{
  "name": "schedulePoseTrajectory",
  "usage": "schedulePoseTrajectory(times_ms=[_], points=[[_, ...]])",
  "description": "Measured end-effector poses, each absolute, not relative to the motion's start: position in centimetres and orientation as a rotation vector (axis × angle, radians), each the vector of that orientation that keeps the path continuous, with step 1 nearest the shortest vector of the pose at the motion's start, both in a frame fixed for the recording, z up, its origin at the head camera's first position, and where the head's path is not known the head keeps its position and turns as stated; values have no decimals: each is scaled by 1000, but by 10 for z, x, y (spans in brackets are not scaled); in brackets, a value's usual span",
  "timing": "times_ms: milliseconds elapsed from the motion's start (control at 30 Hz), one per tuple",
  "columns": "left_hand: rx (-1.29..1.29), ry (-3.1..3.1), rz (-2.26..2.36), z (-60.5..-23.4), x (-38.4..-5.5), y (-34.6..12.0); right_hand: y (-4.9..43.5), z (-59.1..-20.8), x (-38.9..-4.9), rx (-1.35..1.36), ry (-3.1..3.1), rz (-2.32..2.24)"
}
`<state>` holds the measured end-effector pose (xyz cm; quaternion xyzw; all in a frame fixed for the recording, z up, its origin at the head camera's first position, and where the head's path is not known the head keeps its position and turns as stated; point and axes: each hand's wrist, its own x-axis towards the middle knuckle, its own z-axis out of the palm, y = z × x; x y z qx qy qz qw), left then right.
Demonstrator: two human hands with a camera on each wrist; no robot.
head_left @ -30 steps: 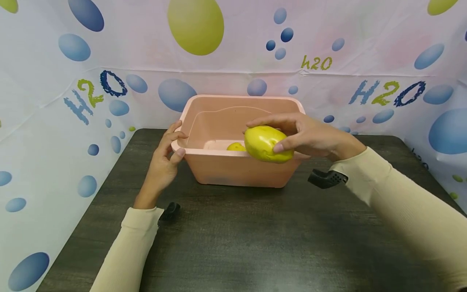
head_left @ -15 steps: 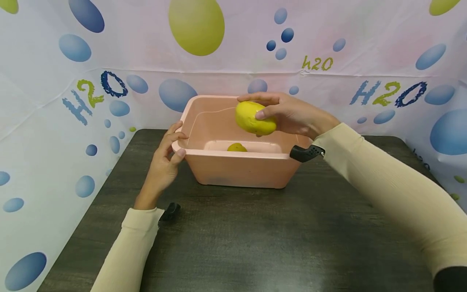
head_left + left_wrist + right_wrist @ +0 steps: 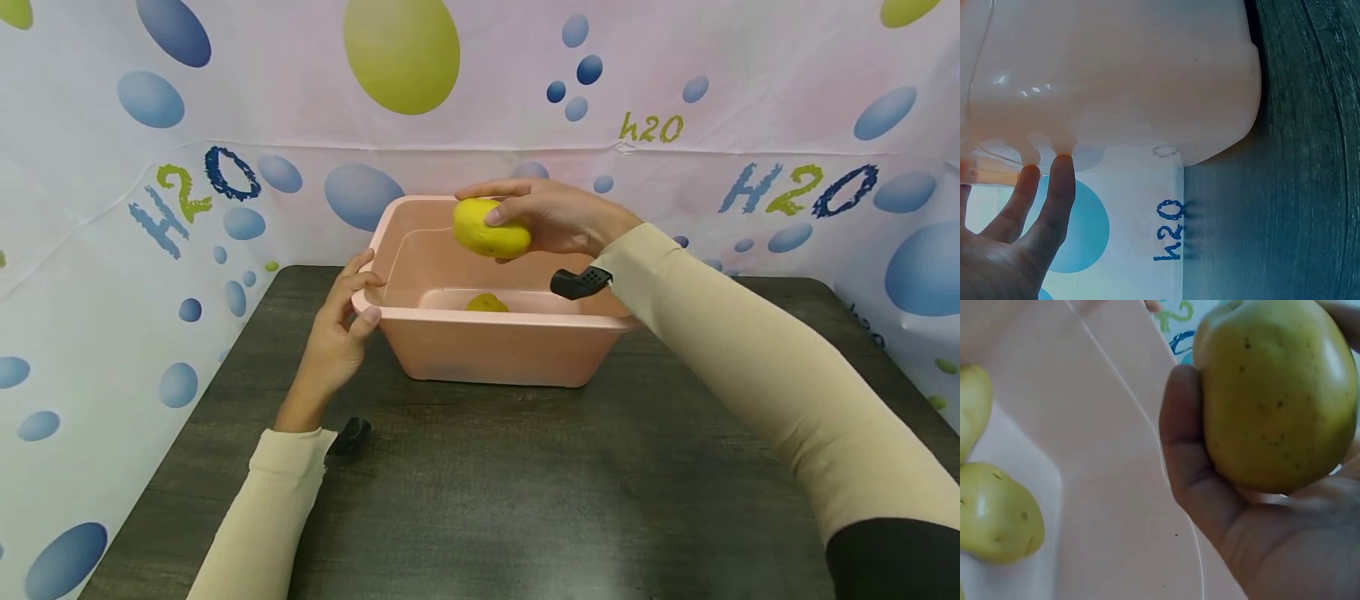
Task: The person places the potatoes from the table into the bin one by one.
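Observation:
A pink plastic tub [image 3: 495, 354] stands on the dark table. My left hand [image 3: 333, 337] grips its left front corner, thumb outside and fingers over the rim; the left wrist view shows the fingertips [image 3: 1063, 165] against the tub wall. High over the tub's opening, my right hand [image 3: 558, 215] holds a yellow potato [image 3: 483, 237] between thumb and fingers. Up close in the right wrist view, that potato [image 3: 1279, 400] has small dark specks. Several more potatoes [image 3: 997, 515] lie on the tub floor; from the head only one potato [image 3: 487, 303] shows above the front rim.
The dark wood-grain table [image 3: 465, 483] extends in front of the tub and to both sides. Behind it hangs a pale printed sheet [image 3: 495, 108] with blue and green ovals and H2O lettering. A black wrist device [image 3: 581, 283] sits below the right cuff.
My right hand has carried the potato left and up, from in front of the tub's near rim to over its opening. The left hand has kept its hold on the corner.

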<state>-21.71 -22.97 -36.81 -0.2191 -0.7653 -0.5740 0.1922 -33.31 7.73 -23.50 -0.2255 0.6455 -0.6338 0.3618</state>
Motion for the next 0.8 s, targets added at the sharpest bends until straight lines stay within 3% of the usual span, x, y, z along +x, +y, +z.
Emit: schedulePoseTrajectory(times_ms=[800], points=[[-598, -2146, -1621, -365, -217, -230, 22, -246, -361, -344, 1745, -1587]])
